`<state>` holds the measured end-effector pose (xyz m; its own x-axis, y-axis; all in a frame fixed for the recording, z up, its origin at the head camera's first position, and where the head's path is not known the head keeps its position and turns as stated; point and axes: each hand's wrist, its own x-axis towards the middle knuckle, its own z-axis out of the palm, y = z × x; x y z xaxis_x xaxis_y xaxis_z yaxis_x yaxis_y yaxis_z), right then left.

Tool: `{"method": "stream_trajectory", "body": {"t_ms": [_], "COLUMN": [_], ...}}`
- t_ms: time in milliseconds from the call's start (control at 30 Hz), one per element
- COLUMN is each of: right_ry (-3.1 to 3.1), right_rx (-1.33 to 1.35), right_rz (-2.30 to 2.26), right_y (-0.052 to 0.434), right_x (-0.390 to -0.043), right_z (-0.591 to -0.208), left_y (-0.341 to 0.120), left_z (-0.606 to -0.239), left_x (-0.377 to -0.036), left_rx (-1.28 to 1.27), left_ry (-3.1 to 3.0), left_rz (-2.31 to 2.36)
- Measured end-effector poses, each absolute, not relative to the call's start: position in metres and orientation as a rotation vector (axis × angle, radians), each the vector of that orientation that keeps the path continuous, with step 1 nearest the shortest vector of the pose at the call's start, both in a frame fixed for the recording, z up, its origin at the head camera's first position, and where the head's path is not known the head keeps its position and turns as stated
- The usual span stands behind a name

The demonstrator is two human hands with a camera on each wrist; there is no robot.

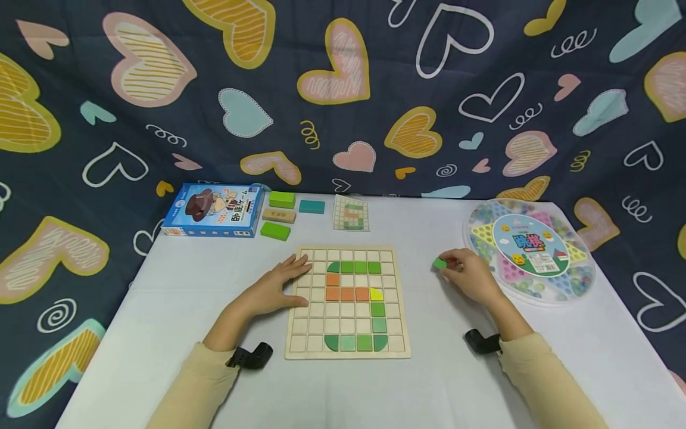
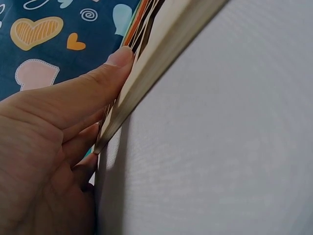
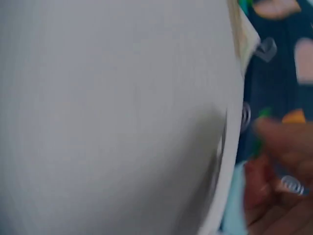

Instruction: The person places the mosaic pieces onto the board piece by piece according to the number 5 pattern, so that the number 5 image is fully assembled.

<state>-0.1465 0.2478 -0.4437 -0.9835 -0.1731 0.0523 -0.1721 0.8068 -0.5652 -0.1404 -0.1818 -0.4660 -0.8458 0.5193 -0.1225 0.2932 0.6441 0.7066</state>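
Observation:
A wooden grid board lies mid-table, holding green, orange and yellow tiles in several cells. At its left edge rests my left hand, thumb and fingertips touching the rim with the fingers spread. The left wrist view shows the thumb against the side of the board. To the right of the board, my right hand pinches a small green tile between thumb and fingers, above the table. In the right wrist view that hand is blurred, and the tile shows only partly.
Behind the board stands a small pattern card. Green blocks, a wooden block and a teal block lie beside a blue game box. A round clear case of marbles sits at the right.

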Motion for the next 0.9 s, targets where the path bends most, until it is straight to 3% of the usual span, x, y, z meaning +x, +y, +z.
{"method": "stream_trajectory", "body": {"t_ms": [233, 467, 900], "right_ry": [2.737, 2.558, 2.566], "right_rx": [-0.692, -0.994, -1.075], "right_rz": [-1.113, -0.896, -0.660], "right_y": [0.161, 0.090, 0.066], "right_x": [-0.108, -0.095, -0.101], "right_z": [-0.423, -0.433, -0.442], "left_y": [-0.181, -0.180, -0.181], "left_z": [-0.462, -0.465, -0.467], "left_x": [-0.145, -0.147, -0.149], "left_rx": [0.668, 0.658, 0.648], "left_ry": [2.554, 2.543, 2.560], "left_rz": [1.012, 1.020, 1.006]}}
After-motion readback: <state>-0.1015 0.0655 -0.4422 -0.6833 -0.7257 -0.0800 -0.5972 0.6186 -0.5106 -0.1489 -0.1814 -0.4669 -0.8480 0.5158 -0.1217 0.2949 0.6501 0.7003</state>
